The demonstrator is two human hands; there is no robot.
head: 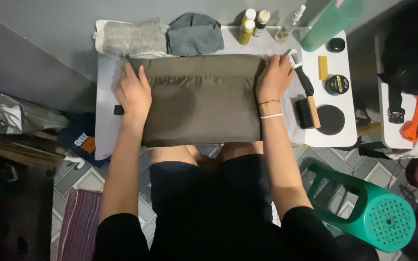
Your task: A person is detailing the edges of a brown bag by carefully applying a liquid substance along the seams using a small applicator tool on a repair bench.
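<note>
Your left hand (132,92) and right hand (273,77) lie flat, fingers released, on both ends of the folded olive cloth (201,99), which is spread across the small white table (337,137). A brush (308,108) lies just beside your right hand.

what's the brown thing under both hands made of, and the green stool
The brown piece looks like thin woven cloth, matte, judging by its soft creases and folded edge; the exact fibre can't be told. The green stool looks like moulded plastic: slightly glossy, one colour, with a perforated seat.
</note>
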